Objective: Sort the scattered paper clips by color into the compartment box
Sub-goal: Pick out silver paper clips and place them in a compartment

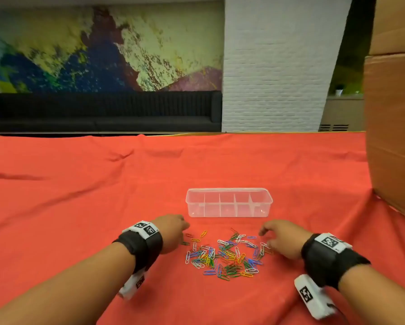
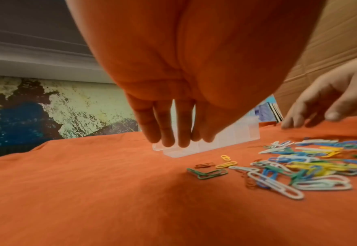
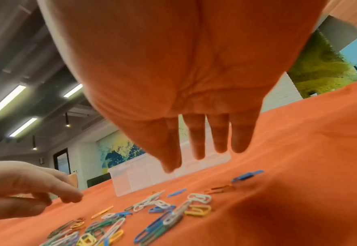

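A clear plastic compartment box (image 1: 229, 202) with several cells, all without clips, stands on the red cloth (image 1: 79, 195). Just in front of it lies a scattered pile of paper clips (image 1: 225, 254) in white, blue, green, yellow, orange and red. My left hand (image 1: 173, 231) hovers at the pile's left edge, fingers hanging straight down and holding nothing (image 2: 169, 129). My right hand (image 1: 276, 238) hovers at the pile's right edge, fingers (image 3: 198, 143) also extended and spread, holding nothing. The same box (image 2: 226, 138) shows behind the left fingers in the left wrist view.
A tall cardboard box (image 1: 393, 113) stands on the table at the right, close to the compartment box. The cloth's far edge (image 1: 173, 134) runs across the middle of the head view, with a dark bench and a white brick pillar beyond.
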A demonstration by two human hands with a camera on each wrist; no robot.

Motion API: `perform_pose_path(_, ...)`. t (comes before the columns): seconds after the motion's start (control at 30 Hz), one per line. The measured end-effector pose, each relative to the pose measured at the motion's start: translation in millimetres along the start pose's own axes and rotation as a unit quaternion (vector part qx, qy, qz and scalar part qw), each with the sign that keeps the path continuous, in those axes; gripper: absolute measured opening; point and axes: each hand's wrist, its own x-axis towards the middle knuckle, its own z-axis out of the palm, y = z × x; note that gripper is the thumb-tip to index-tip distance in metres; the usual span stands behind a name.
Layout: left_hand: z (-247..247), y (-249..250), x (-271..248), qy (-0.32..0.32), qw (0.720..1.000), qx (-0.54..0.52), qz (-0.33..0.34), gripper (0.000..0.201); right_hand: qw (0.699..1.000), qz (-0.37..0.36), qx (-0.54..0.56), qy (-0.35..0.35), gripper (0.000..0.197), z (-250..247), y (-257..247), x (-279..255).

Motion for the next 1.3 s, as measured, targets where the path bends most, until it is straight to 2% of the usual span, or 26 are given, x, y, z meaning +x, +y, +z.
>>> perform_pose_path(0.07, 0.2, 2.4, 6.6, -0.001, 1.000, 0.005, -0.008, 0.037, 1.000, -0.003, 0.018, 0.024, 0.033, -2.1, -0.9, 6.7)
perform_pose_path(0.23, 4.5, 4.2, 31.3, -0.031, 0.999, -0.005, 0.008, 0.026, 0.999, -0.046, 0.012, -0.002, 0.028, -2.8, -31.0, 46.0)
perform_pose_path(0.4, 5.2, 3.6, 43.7, -0.026, 0.999, -0.040, -0.003, 0.022, 0.997, -0.019, -0.068, -0.002, 0.021, 2.8, -57.8, 90.7)
perform_pose_path(0.53, -1.2, 2.4, 36.7, -0.012, 0.999, -0.040, 0.000, 0.015, 0.995, -0.015, -0.088, -0.043, 0.018, 15.4, -62.4, 102.1)
perform_pose_path(0.63, -5.5, -1.8, 26.4, 0.018, 0.997, -0.076, 0.003, 0.015, 0.998, -0.020, -0.041, -0.047, 0.011, 10.5, -62.3, 93.7)
perform_pose_path(0.73, -8.6, -6.0, 17.0, 0.025, 0.988, -0.153, 0.012, 0.028, 0.999, -0.015, 0.046, -0.006, 0.015, -0.7, -55.1, 81.4)
perform_pose_path(0.83, -10.7, -1.9, 10.9, 0.000, 0.964, -0.266, 0.019, 0.035, 0.972, -0.003, 0.235, -0.021, 0.021, -3.6, -47.9, 64.2)
perform_pose_path(0.87, -11.3, 1.9, 9.6, -0.002, 0.955, -0.296, 0.018, 0.034, 0.961, 0.001, 0.275, -0.034, 0.022, -3.7, -47.0, 57.4)
perform_pose_path(0.93, -10.9, 12.8, 9.4, -0.004, 0.957, -0.287, 0.025, 0.024, 0.952, -0.004, 0.299, -0.066, 0.023, -1.7, -45.9, 44.5)
perform_pose_path(1.03, -7.6, 31.2, 11.2, -0.008, 0.978, -0.204, 0.036, 0.013, 0.971, -0.023, 0.216, -0.103, 0.018, 4.4, -46.0, 31.0)
perform_pose_path(1.1, -4.1, 38.5, 13.3, 0.004, 0.989, -0.143, 0.030, 0.005, 0.991, -0.070, 0.065, -0.096, 0.010, 9.1, -47.9, 24.2)
perform_pose_path(1.13, -2.4, 40.1, 14.8, 0.012, 0.992, -0.123, 0.026, 0.002, 0.992, -0.100, 0.001, -0.082, 0.011, 12.4, -50.0, 20.3)
perform_pose_path(1.23, 1.7, 42.5, 20.9, 0.034, 0.996, -0.082, 0.030, 0.018, 0.986, -0.148, -0.036, -0.073, 0.029, 19.9, -55.0, 9.9)
perform_pose_path(1.3, 0.9, 44.6, 24.7, 0.023, 0.996, -0.077, 0.025, 0.023, 0.983, -0.157, -0.037, -0.084, 0.037, 22.6, -54.9, 9.8)
